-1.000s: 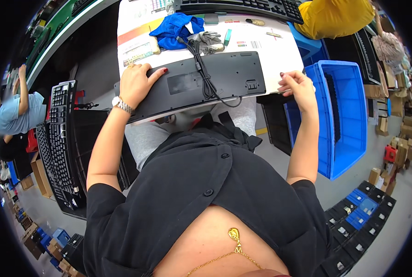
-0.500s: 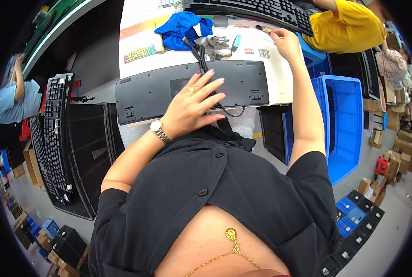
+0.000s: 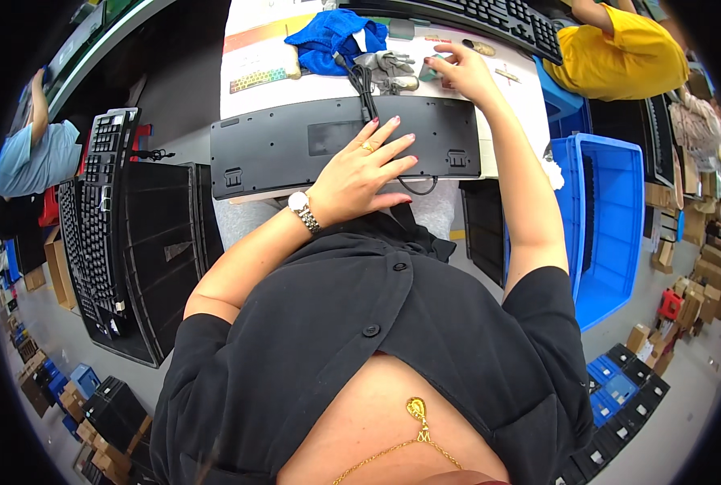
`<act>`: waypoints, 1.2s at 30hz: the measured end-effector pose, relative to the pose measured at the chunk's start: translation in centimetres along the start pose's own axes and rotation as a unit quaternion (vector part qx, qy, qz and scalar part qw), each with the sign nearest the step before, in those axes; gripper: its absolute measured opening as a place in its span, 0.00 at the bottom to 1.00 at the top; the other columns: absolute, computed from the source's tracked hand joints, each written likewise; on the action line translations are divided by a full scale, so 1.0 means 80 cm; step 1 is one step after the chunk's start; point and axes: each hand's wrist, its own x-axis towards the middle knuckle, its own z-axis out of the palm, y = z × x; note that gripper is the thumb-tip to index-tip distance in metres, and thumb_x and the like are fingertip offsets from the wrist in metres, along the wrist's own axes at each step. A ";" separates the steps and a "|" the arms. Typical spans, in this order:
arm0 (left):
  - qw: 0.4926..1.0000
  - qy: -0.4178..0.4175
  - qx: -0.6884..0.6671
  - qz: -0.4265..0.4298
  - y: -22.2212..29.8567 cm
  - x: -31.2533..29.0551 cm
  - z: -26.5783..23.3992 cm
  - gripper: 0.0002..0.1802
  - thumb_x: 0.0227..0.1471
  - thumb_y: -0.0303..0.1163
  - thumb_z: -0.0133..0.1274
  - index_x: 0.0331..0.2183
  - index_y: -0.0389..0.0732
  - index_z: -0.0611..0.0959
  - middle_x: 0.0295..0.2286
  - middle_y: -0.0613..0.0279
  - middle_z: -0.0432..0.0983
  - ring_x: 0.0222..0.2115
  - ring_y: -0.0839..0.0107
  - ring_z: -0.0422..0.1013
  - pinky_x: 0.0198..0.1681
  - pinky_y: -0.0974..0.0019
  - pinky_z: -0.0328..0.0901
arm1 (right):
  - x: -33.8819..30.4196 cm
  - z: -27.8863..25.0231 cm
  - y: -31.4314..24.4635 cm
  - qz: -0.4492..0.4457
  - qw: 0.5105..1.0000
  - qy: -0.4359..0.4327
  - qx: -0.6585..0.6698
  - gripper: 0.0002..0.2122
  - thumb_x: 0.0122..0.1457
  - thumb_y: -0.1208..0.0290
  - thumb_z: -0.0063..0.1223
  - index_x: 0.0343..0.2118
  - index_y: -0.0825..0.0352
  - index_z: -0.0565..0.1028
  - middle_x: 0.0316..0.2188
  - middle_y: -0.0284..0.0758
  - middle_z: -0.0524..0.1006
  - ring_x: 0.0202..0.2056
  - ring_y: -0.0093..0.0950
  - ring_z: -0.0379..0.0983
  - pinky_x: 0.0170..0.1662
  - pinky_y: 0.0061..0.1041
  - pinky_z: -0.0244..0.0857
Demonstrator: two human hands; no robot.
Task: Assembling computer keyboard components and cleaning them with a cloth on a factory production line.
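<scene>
A black keyboard (image 3: 288, 145) lies upside down across the near part of the table, its coiled cable (image 3: 364, 87) bundled at the far side. My left hand (image 3: 364, 166) rests flat on its underside, right of the middle, fingers spread. My right hand (image 3: 464, 74) reaches past the keyboard's far right edge, thumb and fingers extended at a small teal item (image 3: 430, 68); the fingers partly cover it, and no firm grip shows. Beyond that hand lies a small brown and dark item (image 3: 479, 48). A blue cloth (image 3: 328, 44) and grey gloves (image 3: 386, 63) lie left of it.
Another black keyboard (image 3: 490, 18) lies at the table's far edge. A blue crate (image 3: 611, 226) stands right of the table. Black crates (image 3: 162, 250) and upright keyboards (image 3: 102, 210) are at the left. A person in yellow (image 3: 619, 52) is at the far right, another in light blue (image 3: 37, 158) far left.
My right hand has let go of the small brown and dark item and moved left to the teal item. My left hand stays on the keyboard. The whole view has shifted slightly.
</scene>
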 end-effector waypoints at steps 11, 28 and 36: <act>0.998 -0.019 0.052 0.007 -0.009 -0.003 0.007 0.26 0.48 0.37 0.60 0.50 0.43 0.77 0.56 0.58 0.68 0.64 0.56 0.54 0.68 0.52 0.48 | 0.033 0.008 -0.002 -0.163 0.952 0.144 -0.216 0.19 0.58 0.63 0.59 0.51 0.65 0.76 0.38 0.40 0.76 0.36 0.33 0.76 0.41 0.30 0.70; 0.999 -0.021 0.043 -0.008 -0.013 -0.005 0.012 0.29 0.48 0.34 0.60 0.54 0.49 0.75 0.59 0.64 0.65 0.63 0.61 0.56 0.69 0.52 0.46 | 0.013 -0.045 -0.030 -0.101 0.987 0.035 -0.116 0.08 0.53 0.70 0.58 0.33 0.70 0.77 0.29 0.37 0.79 0.31 0.32 0.73 0.36 0.26 0.67; 0.989 -0.043 0.139 -0.019 -0.008 -0.006 0.023 0.34 0.49 0.31 0.57 0.58 0.60 0.72 0.62 0.75 0.62 0.65 0.65 0.53 0.71 0.50 0.39 | -0.188 -0.091 0.036 -0.011 0.990 0.139 0.002 0.19 0.55 0.70 0.65 0.50 0.68 0.78 0.43 0.40 0.79 0.41 0.29 0.74 0.46 0.21 0.67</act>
